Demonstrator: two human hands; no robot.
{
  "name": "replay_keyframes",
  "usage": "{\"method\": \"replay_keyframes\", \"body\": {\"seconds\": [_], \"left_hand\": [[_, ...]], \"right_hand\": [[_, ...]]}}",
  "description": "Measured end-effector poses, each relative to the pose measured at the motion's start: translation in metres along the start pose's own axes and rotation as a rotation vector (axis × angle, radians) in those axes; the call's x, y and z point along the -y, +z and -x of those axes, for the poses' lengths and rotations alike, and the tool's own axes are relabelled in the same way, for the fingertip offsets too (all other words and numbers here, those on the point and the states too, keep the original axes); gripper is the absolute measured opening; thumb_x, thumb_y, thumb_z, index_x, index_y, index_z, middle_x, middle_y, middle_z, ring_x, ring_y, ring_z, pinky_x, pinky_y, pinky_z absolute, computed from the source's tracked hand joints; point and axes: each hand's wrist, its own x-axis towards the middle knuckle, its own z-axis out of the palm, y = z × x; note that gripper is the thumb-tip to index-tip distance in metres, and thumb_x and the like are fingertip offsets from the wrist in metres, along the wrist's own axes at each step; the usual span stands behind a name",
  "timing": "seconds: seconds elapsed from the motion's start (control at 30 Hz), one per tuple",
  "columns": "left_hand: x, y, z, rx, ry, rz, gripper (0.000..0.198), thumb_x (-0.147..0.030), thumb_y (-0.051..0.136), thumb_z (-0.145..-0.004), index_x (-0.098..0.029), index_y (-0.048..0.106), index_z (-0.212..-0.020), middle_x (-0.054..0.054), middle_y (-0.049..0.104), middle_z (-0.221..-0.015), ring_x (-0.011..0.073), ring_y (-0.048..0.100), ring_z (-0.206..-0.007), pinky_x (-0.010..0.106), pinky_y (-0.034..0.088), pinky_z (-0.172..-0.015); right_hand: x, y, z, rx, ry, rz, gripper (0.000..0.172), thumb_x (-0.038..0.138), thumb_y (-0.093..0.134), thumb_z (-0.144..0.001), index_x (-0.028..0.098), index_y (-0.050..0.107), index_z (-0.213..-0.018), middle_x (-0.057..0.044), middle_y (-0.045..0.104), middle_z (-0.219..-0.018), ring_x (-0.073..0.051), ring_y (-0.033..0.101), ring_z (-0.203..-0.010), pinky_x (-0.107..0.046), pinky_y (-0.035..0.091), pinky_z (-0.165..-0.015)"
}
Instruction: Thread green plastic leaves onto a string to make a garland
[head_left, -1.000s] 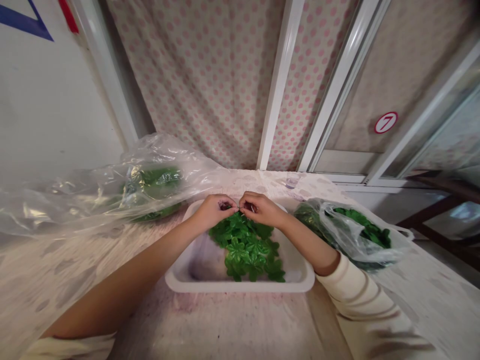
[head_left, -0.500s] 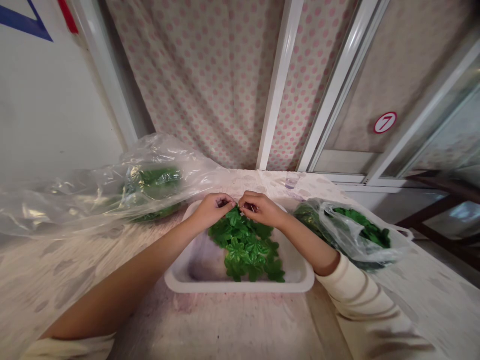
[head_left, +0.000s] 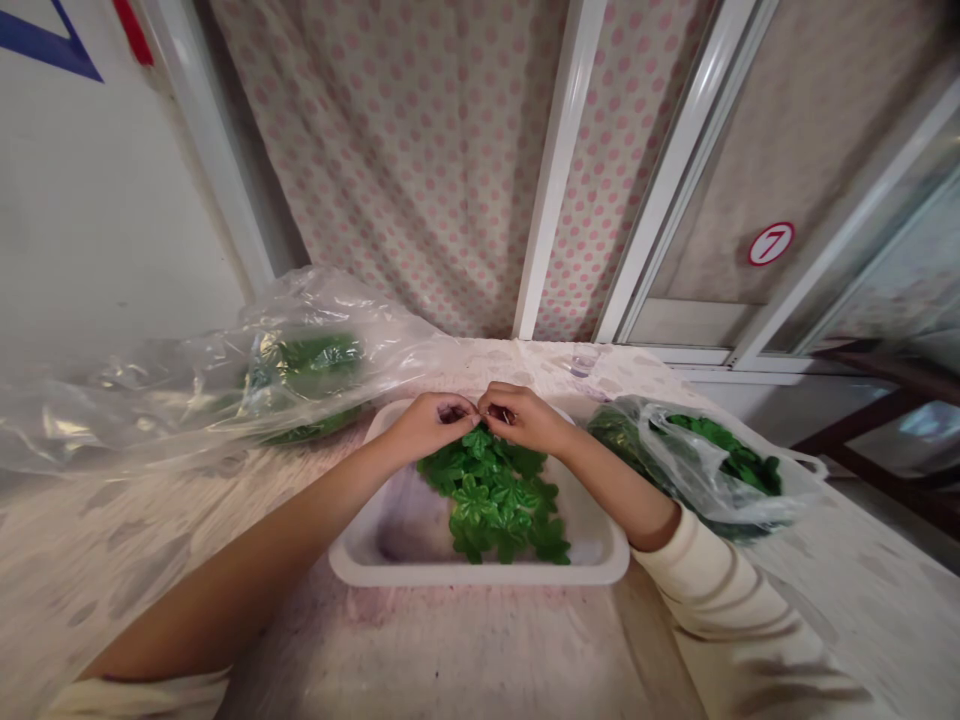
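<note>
A white tray (head_left: 480, 574) sits on the table with a pile of green artificial leaves (head_left: 499, 500) in its middle and right part. Over the far end of the pile, my left hand (head_left: 437, 420) is closed in a pinch, thumb and forefinger at the top of the leaves. My right hand (head_left: 521, 415) pinches right beside it, the fingertips of both hands almost touching. Whatever small piece lies between the fingertips is too small to make out.
On the left lies a large clear plastic bag (head_left: 187, 385) with green items inside. An open plastic bag (head_left: 750, 510) of green leaves stands right of the tray. A small clear cup (head_left: 583, 360) is near the table's far edge, before a dotted curtain (head_left: 420, 150).
My left hand has shifted slightly to the right, bringing its fingertips closer to those of my right hand. The right hand and the tray have hardly moved.
</note>
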Motion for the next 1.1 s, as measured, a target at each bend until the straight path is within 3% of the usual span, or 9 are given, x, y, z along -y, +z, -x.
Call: {"method": "replay_keyframes", "body": {"seconds": [0.4,0.8,1.1], "left_hand": [[-0.0033,-0.0019,-0.0002,-0.054,0.008,-0.031,0.017,-0.029,0.062,-0.069,-0.014,0.067,-0.071,0.003,0.066,-0.064,0.0118,0.056,-0.059,0.022,0.044,-0.057],[-0.0006,-0.0019,-0.0009,-0.042,0.020,-0.043,0.017,-0.030,0.061,-0.072,-0.015,0.068,-0.074,0.004,0.067,-0.070,0.0133,0.058,-0.065,0.023,0.045,-0.062],[-0.0020,-0.0043,-0.0011,-0.132,0.018,-0.039,0.031,-0.038,0.048,-0.080,-0.015,0.068,-0.073,0.004,0.067,-0.075,0.0166,0.060,-0.074,0.028,0.046,-0.072]], "right_hand": [[-0.0010,0.0019,0.0001,0.024,0.022,0.005,0.007,0.010,0.051,-0.077,0.016,0.054,-0.080,-0.001,0.050,-0.074,-0.010,0.047,-0.063,-0.020,0.037,-0.059],[-0.0006,0.0010,0.0001,0.024,0.026,-0.007,0.006,0.011,0.051,-0.078,0.015,0.055,-0.080,0.000,0.050,-0.074,-0.009,0.047,-0.063,-0.019,0.037,-0.059],[0.0007,0.0007,-0.0008,0.016,0.013,-0.011,0.007,0.010,0.050,-0.078,0.015,0.054,-0.080,0.000,0.048,-0.075,-0.009,0.046,-0.062,-0.019,0.037,-0.059]]}}
